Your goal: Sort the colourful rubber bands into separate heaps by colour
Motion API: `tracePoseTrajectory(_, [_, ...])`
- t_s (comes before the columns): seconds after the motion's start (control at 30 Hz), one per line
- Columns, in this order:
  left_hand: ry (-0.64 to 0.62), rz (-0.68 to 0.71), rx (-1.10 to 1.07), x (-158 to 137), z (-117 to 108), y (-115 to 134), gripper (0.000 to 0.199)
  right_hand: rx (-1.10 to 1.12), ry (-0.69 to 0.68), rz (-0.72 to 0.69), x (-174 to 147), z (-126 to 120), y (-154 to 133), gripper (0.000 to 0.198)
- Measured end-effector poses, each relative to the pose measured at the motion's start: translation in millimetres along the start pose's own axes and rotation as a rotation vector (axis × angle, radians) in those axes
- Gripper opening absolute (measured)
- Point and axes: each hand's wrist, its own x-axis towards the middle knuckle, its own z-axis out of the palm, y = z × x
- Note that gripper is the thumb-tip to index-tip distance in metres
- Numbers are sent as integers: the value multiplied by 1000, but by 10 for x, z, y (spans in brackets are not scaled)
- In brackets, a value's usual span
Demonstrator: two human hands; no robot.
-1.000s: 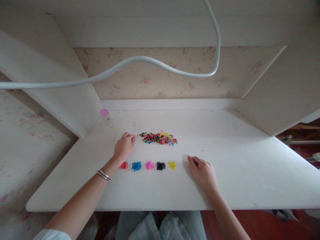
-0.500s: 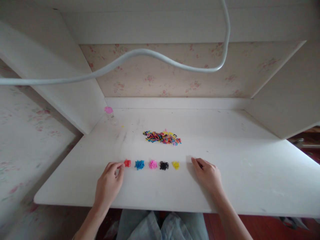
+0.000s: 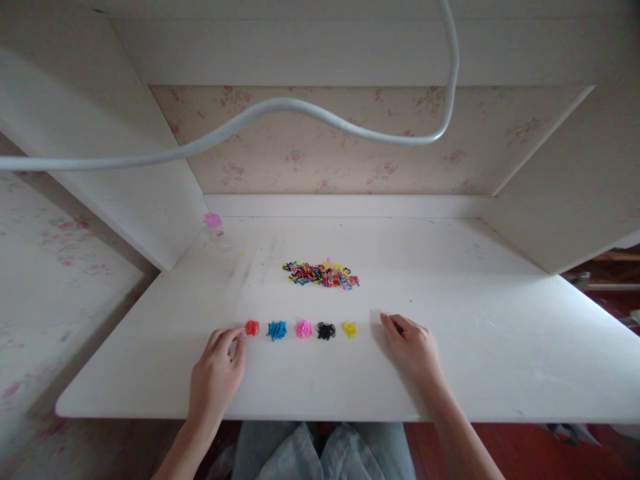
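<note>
My left hand [image 3: 219, 367] has thumb and fingertips pinched together at the left edge of a small pile of red rubber bands [image 3: 252, 328]; whether a band is between them is hidden. Piles of blue bands [image 3: 277, 331], pink bands [image 3: 304, 329], black bands [image 3: 327, 331] and yellow bands [image 3: 349, 329] continue the row rightward. My right hand [image 3: 413, 343] rests on the tabletop right of the yellow pile, apart from it, fingers curled closed with nothing visible in them. Behind the row lies a long heap of mixed-colour rubber bands [image 3: 321, 275].
A small clear bottle with a pink cap [image 3: 213, 221] lies at the back left of the white desk [image 3: 475, 347]. One stray yellow bit [image 3: 241, 253] is near it. A white cable [image 3: 285, 105] crosses the upper view. Side panels [image 3: 565, 180] flank the desk.
The view has shifted slightly, moving the desk and piles a little left in the picture. Both hands keep nearly the same pose and place beside the row.
</note>
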Motion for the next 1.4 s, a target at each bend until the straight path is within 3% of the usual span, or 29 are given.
tracePoseTrajectory(0.17, [18,-80,-119,-69,11,40,26,17,-1,-10,1,8,-9,45])
tracePoseTrajectory(0.4, [-65,-257,-267,-94,85,141,29,10,-7,-12,-12,-10,-51,46])
tracePoseTrajectory(0.67, [-25,-103,-268,-216,97,119,28,-74,-20,-5,39,64,-245,38])
tracePoseTrajectory(0.93, [-19,-40,-252,-249,150,114,25,-119,-3,-65,390,186,-537,28])
tracePoseTrajectory(1.13, [-29,4,-227,-248,149,121,22,-175,29,-68,606,260,-583,31])
tracePoseTrajectory(1.4, [-43,30,-195,-271,162,111,22,-202,47,-120,649,275,-566,34])
